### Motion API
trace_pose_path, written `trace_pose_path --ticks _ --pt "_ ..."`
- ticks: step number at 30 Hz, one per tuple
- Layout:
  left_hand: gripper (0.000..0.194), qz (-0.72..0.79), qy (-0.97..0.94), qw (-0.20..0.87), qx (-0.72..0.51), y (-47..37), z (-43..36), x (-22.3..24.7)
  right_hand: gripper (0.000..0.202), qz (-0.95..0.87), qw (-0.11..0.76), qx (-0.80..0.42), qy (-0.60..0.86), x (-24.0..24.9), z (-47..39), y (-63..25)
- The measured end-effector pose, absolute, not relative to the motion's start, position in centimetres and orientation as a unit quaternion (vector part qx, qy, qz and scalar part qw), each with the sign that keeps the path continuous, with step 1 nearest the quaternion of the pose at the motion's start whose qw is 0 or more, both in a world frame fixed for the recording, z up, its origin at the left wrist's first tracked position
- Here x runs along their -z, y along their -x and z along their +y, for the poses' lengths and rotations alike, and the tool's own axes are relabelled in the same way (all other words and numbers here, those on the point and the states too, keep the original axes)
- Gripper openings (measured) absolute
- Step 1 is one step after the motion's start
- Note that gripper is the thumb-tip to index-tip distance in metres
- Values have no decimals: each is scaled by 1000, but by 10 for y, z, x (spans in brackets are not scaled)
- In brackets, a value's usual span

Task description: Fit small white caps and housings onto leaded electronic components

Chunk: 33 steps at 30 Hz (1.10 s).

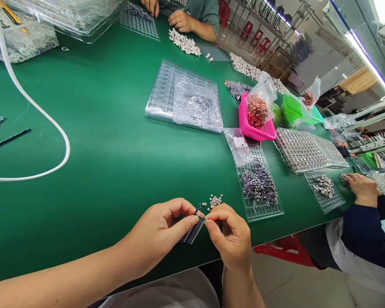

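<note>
My left hand is closed, pinching a dark, narrow panel with rows of small light marks, perhaps small circuit boards. A thin dark piece sticks up beside its fingertips. At the panel's upper right corner, the thumb and forefinger of my right hand are pressed together. Whatever they pinch is too small to name; a pale speck shows there. Just beyond my hands lies a loose cluster of small whitish round parts. To their right, a clear tray carries a heap of small components with thin leads.
Stacked clear trays under a plastic bag lie ahead. A pink basket holds a bag of reddish parts. A white cable loops at left. One co-worker's hands are across the table, another's hand at right.
</note>
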<state>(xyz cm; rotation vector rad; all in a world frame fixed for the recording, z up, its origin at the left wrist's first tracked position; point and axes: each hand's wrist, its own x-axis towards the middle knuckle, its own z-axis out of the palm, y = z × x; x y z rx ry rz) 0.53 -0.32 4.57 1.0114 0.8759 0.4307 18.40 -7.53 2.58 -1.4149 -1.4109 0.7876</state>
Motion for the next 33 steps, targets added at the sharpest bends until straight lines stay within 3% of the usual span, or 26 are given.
trace_pose_path --ticks 14,25,33 --pt "31 398 -492 751 -187 -6 -3 -43 7 -584 460 -347 573 -26 -73 -187" --pt "33 407 -474 765 -158 -6 1 -50 6 -475 455 -534 530 -28 -69 -193" --pt "31 410 -446 784 -135 -7 -2 -48 3 -417 445 -603 514 -26 -68 -194"
